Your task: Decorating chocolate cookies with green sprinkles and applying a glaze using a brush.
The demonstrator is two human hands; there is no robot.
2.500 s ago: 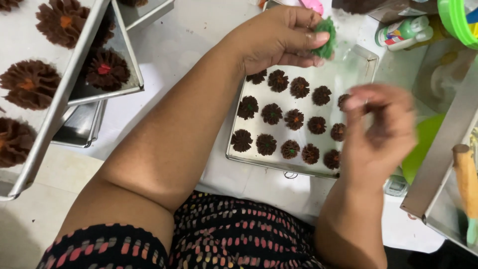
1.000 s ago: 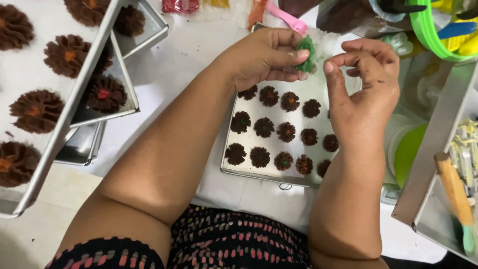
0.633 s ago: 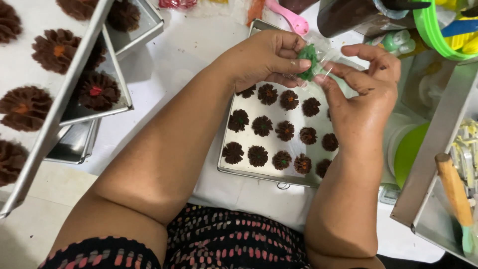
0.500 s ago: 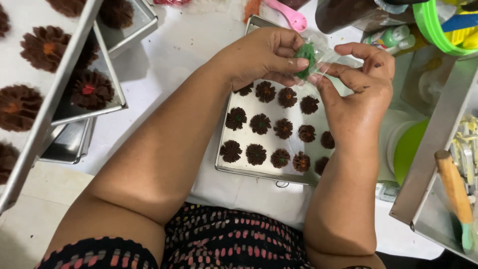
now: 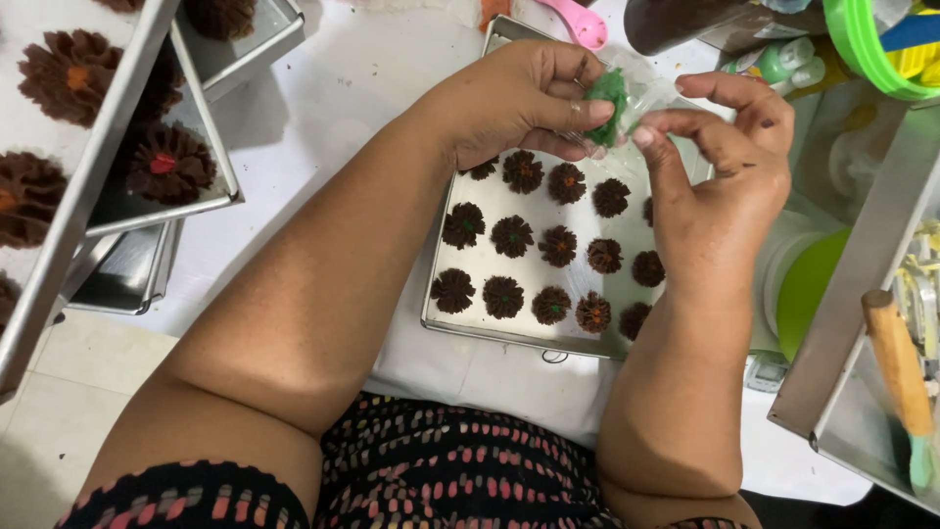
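Observation:
My left hand (image 5: pixel 519 103) pinches a small lump of green dough (image 5: pixel 608 101) in a clear plastic wrap, held above a metal baking tray (image 5: pixel 509 328). My right hand (image 5: pixel 720 167) meets it from the right, thumb and forefinger pressed at the green lump's edge. Rows of dark brown flower-shaped cookies (image 5: pixel 527 238) with small coloured centres lie on the tray beneath both hands.
More trays with larger brown cookies (image 5: pixel 59 73) are stacked at the left. A pink scoop (image 5: pixel 580 22) lies at the tray's far end. Green containers (image 5: pixel 871 44) and a metal tray with a wooden-handled tool (image 5: pixel 896 362) stand at the right.
My right hand has risen from the tray's right side up to the green lump held in my left hand, and its fingertips now touch it. The view shifted slightly.

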